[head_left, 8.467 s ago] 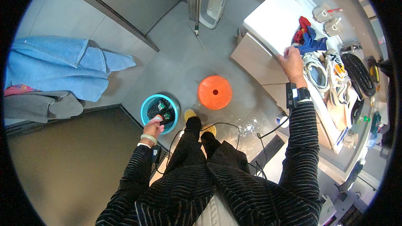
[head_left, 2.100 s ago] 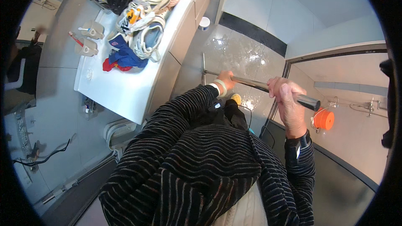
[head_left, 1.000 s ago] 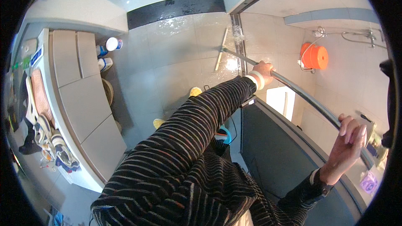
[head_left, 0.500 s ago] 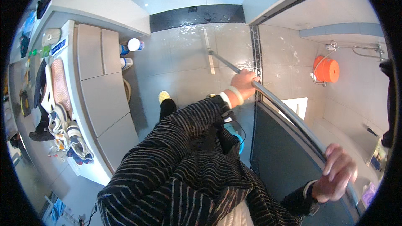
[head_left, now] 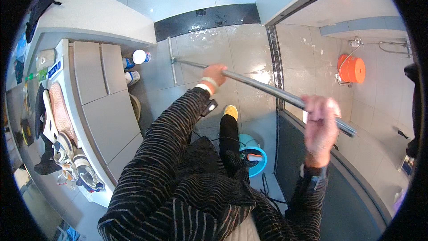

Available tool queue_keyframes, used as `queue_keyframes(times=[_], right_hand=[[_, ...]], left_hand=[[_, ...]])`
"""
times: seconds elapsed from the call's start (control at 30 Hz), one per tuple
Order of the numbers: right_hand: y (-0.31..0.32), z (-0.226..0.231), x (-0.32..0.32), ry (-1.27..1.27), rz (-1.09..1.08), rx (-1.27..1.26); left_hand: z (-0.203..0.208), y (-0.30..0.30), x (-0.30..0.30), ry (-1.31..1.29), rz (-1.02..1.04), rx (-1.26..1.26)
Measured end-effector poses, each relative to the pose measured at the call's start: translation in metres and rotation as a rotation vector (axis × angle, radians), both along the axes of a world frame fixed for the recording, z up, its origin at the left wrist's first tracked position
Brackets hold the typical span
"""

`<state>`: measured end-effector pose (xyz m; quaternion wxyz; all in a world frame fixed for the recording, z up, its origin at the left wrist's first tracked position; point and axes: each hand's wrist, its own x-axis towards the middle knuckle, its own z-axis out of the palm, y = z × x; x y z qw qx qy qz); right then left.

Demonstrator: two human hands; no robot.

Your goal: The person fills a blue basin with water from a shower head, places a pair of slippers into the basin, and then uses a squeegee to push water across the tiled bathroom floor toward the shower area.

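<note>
A long-handled floor squeegee [head_left: 263, 87] slants across the wet tiled floor, its thin straight blade resting on the tiles at the left, close to the bottles by the cabinet. My left hand [head_left: 214, 75] grips the metal pole partway down, nearer the blade. Farther up, my right hand [head_left: 320, 122] is wrapped round the pole near its top end, which sticks out just past the fingers. Wet streaks shine on the floor [head_left: 207, 51] between the blade and the glass partition track.
White and blue bottles [head_left: 139, 57] stand beside the grey cabinet [head_left: 109, 122]. A turquoise bucket [head_left: 264, 164] with a brush in it sits by my leg, near a black cable. A dark threshold [head_left: 209, 18] crosses ahead. An orange bucket [head_left: 353, 69] is inside the shower area at right.
The squeegee blade has swept left towards the cabinet. My left hand moved left with it; my right hand came up and left, its fingers now tighter round the pole. A yellow-shod foot shows farther right.
</note>
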<state>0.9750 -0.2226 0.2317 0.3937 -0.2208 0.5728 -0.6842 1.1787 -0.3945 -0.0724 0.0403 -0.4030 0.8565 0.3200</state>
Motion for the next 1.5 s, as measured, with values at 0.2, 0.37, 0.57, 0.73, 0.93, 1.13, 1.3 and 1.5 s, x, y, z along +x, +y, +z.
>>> queue_keyframes(times=[0.2,0.37,0.57,0.73,0.93,1.13,1.3,1.5], right_hand=[[0.07,0.056,-0.1,0.097,-0.356,-0.021],[0.108,0.092,-0.149,0.259,-0.462,0.063],[0.134,0.113,-0.104,0.583,-0.434,0.207],[0.136,0.124,-0.036,0.705,-0.235,0.192],[0.137,0.139,-0.018,0.537,-0.105,-0.014],[0.071,0.047,0.0,0.067,-0.247,-0.102],[0.029,0.004,0.017,-0.096,-0.311,0.007],[0.08,0.028,-0.04,-0.098,-0.618,0.104]], left_hand=[[0.032,0.053,-0.204,0.188,-0.16,0.048],[0.052,0.108,-0.32,0.128,-0.311,0.172],[0.056,0.159,-0.339,0.455,-0.201,0.287],[0.051,0.159,-0.27,0.706,-0.207,0.243],[0.07,0.127,-0.163,0.588,-0.209,-0.054],[0.049,0.022,-0.042,0.03,-0.265,-0.013],[0.017,-0.005,-0.013,-0.25,-0.279,0.019],[0.016,0.051,-0.105,-0.146,-0.377,0.059]])
